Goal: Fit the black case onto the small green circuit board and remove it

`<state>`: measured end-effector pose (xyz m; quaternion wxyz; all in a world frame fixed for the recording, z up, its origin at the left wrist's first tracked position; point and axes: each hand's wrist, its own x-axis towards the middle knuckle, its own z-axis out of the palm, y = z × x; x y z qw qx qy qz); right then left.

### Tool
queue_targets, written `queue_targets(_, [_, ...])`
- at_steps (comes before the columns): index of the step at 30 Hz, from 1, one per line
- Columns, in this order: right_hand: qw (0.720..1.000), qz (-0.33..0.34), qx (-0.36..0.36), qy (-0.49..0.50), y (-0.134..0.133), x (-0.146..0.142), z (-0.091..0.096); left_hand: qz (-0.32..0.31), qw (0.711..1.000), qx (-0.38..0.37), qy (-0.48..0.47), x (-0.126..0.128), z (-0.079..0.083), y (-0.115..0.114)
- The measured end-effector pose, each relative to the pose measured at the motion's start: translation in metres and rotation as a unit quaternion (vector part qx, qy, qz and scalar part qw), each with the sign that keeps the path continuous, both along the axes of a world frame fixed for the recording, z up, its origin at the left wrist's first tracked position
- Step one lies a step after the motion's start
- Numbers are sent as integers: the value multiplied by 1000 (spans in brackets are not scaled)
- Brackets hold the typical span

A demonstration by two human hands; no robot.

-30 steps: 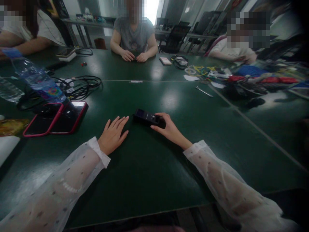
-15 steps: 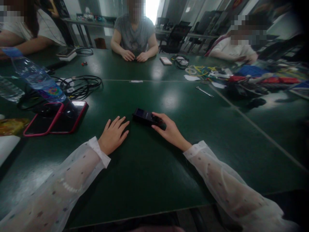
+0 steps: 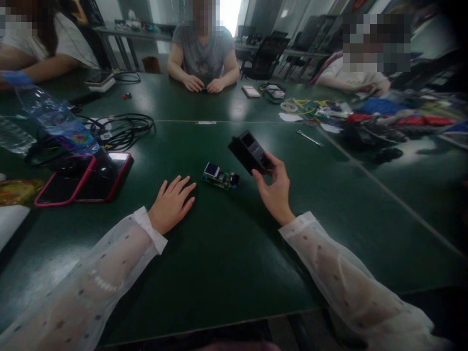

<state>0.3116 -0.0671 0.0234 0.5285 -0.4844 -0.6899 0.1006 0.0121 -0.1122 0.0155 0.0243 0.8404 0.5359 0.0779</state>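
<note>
Between thumb and fingers, my right hand (image 3: pixel 274 187) grips a black plastic casing (image 3: pixel 245 152) with a window cut into its face, tilted and raised above the table. A green circuit board (image 3: pixel 220 176) with a small square screen lies on the tabletop, left of and nearer to me than the casing, not touching it. My left hand (image 3: pixel 171 202) rests palm down on the table just left of the board, fingers spread, holding nothing.
Two red-edged phone-like items (image 3: pixel 104 178), a plastic bottle (image 3: pixel 60 122) and coiled black cables (image 3: pixel 127 129) lie to the left. A wrench (image 3: pixel 310 138) is ahead on the right, near tangled wires (image 3: pixel 310 108). Across the table (image 3: pixel 219 273) sit several people.
My right hand has lifted the black casing up and to the right, away from the circuit board, which now shows on the table. My left hand has stayed still.
</note>
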Motion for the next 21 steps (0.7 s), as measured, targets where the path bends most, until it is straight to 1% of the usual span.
queue_targets(2, [1000,-27,-10,-6,6,8,-3,0,1000,-1,0,0,0,0])
queue_targets(5, [997,-61,-45,-8,14,18,-12,1,1000,1,0,0,0,0])
queue_targets(8, [994,-75,-80,6,21,24,-21,2,1000,-1,1,0,1,0])
queue_targets(11, [991,-79,-107,-2,24,27,-27,3,1000,-5,0,0,2,0])
queue_targets(17, [992,-64,-104,-20,25,28,-29,0,1000,-5,-3,-1,0,0])
queue_targets(21, [992,-82,-92,-23,24,27,-26,-2,1000,-6,-5,-2,-2,1])
